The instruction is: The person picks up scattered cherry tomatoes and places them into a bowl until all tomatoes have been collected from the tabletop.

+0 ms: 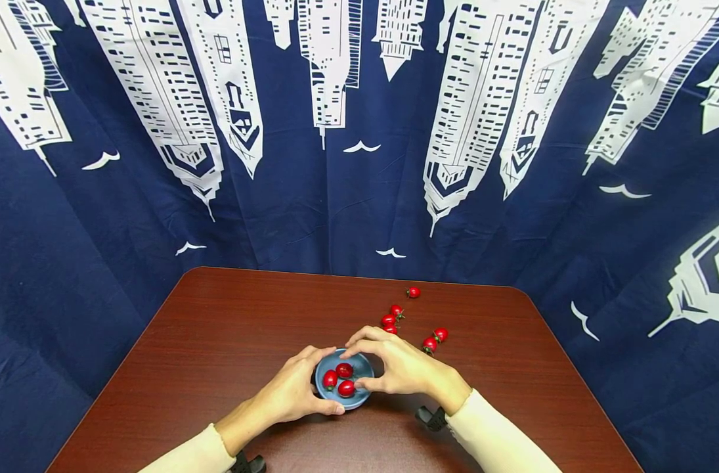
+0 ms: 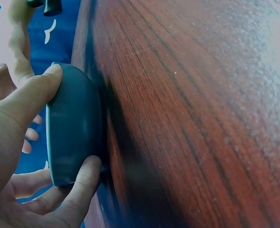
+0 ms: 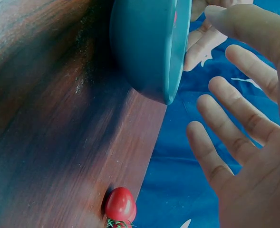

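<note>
The reddish-brown, wood-grained bench [image 1: 264, 315] carries a blue bowl [image 1: 362, 367]. From it, four red tomatoes [image 1: 389, 320] lie between one and two o'clock, another pair [image 1: 430, 344] at two.

1. Dark reddish-brown wood-grain table [image 1: 235, 322], far corners rounded, surface catching bright glare in left wrist view.
2. Navy-blue fabric backdrop [image 1: 365, 210], creased, hanging beyond table's far edge and along both sides.
3. White printed skyscrapers [image 1: 152, 79] on backdrop, spires pointing down, navy windows.
4. Small white bird-like prints [image 1: 362, 146], scattered around skyscrapers.
</note>
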Demonstrator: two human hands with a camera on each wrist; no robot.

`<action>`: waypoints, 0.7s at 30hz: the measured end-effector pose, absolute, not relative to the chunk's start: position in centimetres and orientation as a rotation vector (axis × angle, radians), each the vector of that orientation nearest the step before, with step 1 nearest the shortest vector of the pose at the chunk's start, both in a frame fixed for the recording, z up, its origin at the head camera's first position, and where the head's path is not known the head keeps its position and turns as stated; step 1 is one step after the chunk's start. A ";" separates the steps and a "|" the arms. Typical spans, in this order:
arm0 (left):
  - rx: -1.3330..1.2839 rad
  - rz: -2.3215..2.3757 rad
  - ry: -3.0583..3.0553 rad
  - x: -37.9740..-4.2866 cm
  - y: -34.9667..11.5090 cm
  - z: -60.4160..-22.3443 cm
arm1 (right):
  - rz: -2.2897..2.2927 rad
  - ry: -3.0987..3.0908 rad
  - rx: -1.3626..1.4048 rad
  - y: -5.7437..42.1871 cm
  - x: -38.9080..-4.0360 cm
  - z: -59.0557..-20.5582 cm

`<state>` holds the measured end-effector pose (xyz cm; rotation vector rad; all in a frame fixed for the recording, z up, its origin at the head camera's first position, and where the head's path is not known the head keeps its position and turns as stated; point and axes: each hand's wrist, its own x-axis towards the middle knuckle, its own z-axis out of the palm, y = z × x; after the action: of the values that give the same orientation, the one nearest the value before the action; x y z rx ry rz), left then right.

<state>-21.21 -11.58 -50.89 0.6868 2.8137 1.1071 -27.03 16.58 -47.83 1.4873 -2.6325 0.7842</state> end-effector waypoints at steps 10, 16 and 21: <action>0.685 1.106 2.818 -21.3 -11.6 -51.0 | 0.784 -2.585 1.507 17.0 -27.0 -47.6; 0.693 1.104 2.817 -21.2 -11.5 -50.9 | 0.773 -2.551 1.523 17.4 -27.2 -47.7; 0.697 1.108 2.821 -21.2 -11.5 -50.8 | 0.765 -2.548 1.503 18.2 -27.3 -47.7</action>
<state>-21.19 -11.47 -50.84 0.6967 2.8214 1.1084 -27.26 18.16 -47.75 1.5034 -2.5476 0.7653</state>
